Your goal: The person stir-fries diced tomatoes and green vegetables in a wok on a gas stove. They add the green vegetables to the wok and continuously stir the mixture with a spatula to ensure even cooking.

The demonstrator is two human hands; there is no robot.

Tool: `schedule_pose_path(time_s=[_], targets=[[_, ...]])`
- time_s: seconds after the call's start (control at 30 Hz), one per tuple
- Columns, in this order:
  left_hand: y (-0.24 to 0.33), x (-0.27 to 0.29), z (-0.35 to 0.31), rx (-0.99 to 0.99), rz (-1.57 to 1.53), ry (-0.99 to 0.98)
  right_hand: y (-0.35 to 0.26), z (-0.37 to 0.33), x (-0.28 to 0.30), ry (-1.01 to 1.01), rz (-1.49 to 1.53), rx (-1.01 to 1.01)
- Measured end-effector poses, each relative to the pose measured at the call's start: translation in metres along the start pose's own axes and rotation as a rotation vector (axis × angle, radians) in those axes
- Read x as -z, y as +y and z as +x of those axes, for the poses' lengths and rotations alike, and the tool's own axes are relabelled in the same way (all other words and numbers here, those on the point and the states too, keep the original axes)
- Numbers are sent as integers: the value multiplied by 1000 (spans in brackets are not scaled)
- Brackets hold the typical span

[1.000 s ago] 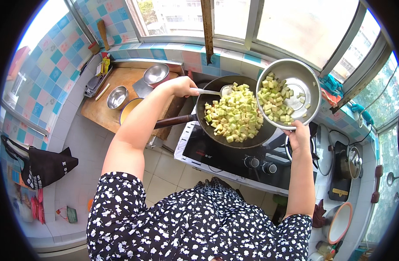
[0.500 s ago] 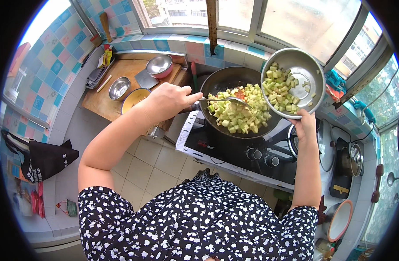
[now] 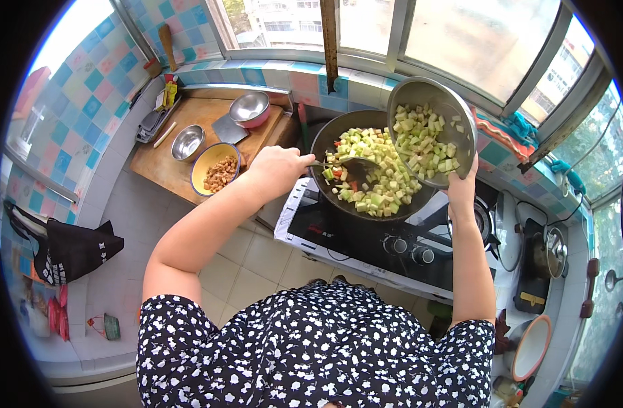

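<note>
My left hand (image 3: 279,173) is closed around the handle of a metal spatula (image 3: 359,163), whose head lies among the food in a dark wok (image 3: 325,191) on the stove. Pale green diced vegetable (image 3: 379,190) fills much of the wok, with some red pieces showing near the spatula. My right hand (image 3: 463,190) grips the rim of a steel bowl (image 3: 461,109) at its near right side. The bowl is tilted toward the wok and overlaps its right edge. More green cubes (image 3: 425,139) lie inside the bowl, gathered toward its lower side.
On a wooden cutting board (image 3: 163,163) at left stand a yellow bowl (image 3: 198,175) of brown diced food, two metal bowls and a cleaver (image 3: 228,128). A black gas stove (image 3: 366,234) carries the wok. A lidded pot (image 3: 549,253) stands at right, below windows.
The steel bowl has moved left over the wok and tipped further. My left hand has shifted slightly right and down, uncovering the yellow bowl. The spatula has moved through the food.
</note>
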State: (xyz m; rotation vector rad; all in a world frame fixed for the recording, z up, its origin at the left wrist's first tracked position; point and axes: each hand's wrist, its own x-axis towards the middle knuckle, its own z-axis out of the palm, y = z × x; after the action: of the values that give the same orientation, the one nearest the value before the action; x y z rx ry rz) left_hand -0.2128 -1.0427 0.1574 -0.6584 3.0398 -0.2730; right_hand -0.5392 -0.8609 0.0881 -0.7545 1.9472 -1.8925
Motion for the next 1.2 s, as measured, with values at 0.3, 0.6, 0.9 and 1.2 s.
schedule_pose_path(time_s=[0.3, 0.6, 0.9, 1.2], targets=[[-29, 23, -21, 150, -184, 106, 5, 10, -24, 35, -445, 694], [20, -18, -30, 34, 69, 196, -7, 20, -33, 35, -146, 477], [28, -81, -16, -61, -221, -107, -34, 18, -12, -175, 390, -274], [91, 25, 160, -195, -789, 709, -56, -27, -24, -338, 376, -364]])
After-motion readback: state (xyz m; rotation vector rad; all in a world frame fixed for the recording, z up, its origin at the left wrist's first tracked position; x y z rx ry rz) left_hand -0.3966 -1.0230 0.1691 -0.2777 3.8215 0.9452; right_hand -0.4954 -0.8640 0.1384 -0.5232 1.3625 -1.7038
